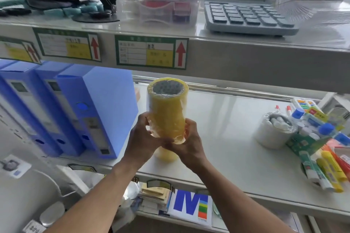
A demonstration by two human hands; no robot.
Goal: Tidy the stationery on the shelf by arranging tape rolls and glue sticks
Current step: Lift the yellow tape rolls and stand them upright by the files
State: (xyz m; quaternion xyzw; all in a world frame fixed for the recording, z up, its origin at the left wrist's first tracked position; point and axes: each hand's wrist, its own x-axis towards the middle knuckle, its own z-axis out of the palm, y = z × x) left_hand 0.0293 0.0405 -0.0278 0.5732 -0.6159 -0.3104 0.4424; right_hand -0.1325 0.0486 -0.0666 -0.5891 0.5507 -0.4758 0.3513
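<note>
A tall yellow stack of tape rolls, shrink-wrapped in clear film, stands upright above the white middle shelf. My left hand and my right hand both clasp its lower end, fingers meeting underneath. A yellow reflection or another roll shows on the shelf just below my hands; I cannot tell which. At the right end, a white tape roll holds small white sticks, and a heap of glue sticks in yellow, orange and green-white lies beside it.
Three blue box files stand at the left of the shelf. Blue-capped bottles and marker packs crowd the far right. The upper shelf carries a grey calculator and clear drawers. Papers lie on the lower shelf.
</note>
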